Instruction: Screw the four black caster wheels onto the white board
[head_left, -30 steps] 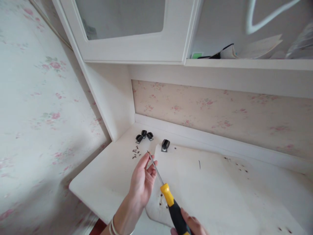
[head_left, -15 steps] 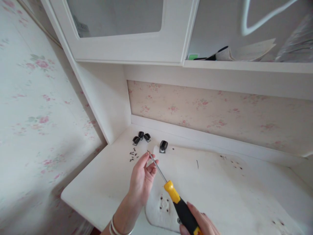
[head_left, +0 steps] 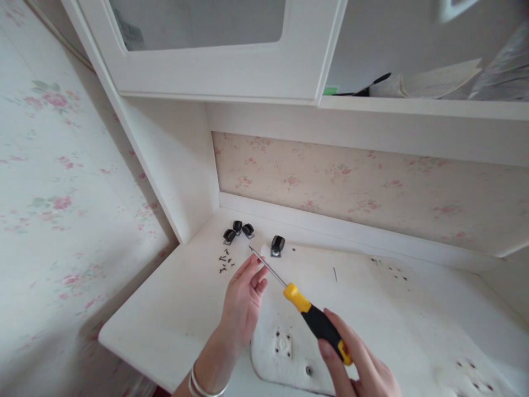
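My right hand (head_left: pixel 359 366) grips the black and yellow handle of a screwdriver (head_left: pixel 306 311), whose metal shaft points up and left to a tip near the wheels. My left hand (head_left: pixel 243 303) rests its fingers, loosely curled and apart, against the shaft a little below the tip, holding nothing I can see. Both hands hover over a white board (head_left: pixel 372 309) lying on the white desk (head_left: pixel 173 309). One black caster wheel (head_left: pixel 277 245) stands on the board's far corner. Three more caster wheels (head_left: pixel 237 230) lie on the desk beside it, with several small dark screws (head_left: pixel 225 262) scattered in front.
Screw holes (head_left: pixel 281 343) mark the board's near corner, and more holes (head_left: pixel 473 375) show at its right. A single dark screw (head_left: pixel 334 274) lies on the board. A white cabinet (head_left: pixel 215 49) and shelf with papers (head_left: pixel 438 77) hang above. Floral wallpaper covers the left wall.
My right hand has come further into view and tilted the screwdriver flatter, its tip shifting up toward the wheels. My left fingers have slid from the tip down along the shaft.
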`<state>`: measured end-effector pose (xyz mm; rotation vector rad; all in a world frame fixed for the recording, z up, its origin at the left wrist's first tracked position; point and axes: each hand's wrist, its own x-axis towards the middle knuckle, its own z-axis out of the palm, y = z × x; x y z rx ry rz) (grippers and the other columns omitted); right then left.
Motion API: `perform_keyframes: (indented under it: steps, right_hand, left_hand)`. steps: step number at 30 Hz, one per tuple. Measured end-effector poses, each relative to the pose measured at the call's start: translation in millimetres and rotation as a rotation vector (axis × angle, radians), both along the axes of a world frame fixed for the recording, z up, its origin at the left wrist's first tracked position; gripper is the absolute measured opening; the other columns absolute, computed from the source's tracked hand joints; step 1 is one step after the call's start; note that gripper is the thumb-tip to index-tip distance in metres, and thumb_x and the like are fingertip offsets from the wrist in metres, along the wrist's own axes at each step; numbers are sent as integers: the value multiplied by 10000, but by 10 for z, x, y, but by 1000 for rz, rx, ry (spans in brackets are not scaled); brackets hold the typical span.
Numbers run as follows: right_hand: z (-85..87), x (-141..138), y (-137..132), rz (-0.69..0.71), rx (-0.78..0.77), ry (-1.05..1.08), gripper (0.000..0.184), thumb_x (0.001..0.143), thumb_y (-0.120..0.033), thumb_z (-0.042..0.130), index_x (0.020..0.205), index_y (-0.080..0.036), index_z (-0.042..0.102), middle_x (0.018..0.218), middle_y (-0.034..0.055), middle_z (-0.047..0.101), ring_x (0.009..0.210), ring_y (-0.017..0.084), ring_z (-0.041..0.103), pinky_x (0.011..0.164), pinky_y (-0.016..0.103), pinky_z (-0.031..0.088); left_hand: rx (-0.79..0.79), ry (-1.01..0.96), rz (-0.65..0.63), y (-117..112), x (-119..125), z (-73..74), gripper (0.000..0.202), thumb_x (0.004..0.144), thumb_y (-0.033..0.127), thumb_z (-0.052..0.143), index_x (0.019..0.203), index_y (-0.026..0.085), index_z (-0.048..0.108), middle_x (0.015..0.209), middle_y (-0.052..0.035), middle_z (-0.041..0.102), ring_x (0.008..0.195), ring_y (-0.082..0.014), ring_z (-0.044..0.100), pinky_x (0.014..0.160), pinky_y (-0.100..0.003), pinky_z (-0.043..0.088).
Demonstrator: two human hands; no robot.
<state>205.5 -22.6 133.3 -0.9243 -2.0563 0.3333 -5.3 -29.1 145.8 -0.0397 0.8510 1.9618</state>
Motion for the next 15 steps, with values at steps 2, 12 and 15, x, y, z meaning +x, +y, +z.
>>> perform_keyframes:
  steps: [2, 12, 15]
  right_hand:
    - [84, 7, 61, -34, -106, 15, 329, 956, -410, 525, 1220, -237, 617, 950, 51, 763, 512, 123, 668, 354, 189, 465]
    - [612, 37, 968, -165, -378, 28, 412, 916, -587, 509, 1117, -247, 628, 701, 5, 662, 647, 172, 639, 584, 267, 480]
    - [768, -106, 1177, -144, -404, -83, 428, 910, -617, 484, 1119, -268, 619, 647, -22, 614, 590, 169, 580, 538, 273, 424]
  left_hand:
    - [-28, 30, -67, -19, 23, -18, 233, 762, 142, 784, 987, 148, 725, 1048, -75, 717, 793, -122, 706, 608, -162, 553]
    - [-180, 592, -217, -224, 160, -397, 257, 813, 387, 698, 953, 171, 704, 705, 9, 609, 522, -91, 548, 491, -216, 424]
    - [-183, 638, -235, -241, 164, -457, 305, 820, 451, 677, 937, 170, 689, 705, 8, 598, 507, -93, 534, 489, -226, 412]
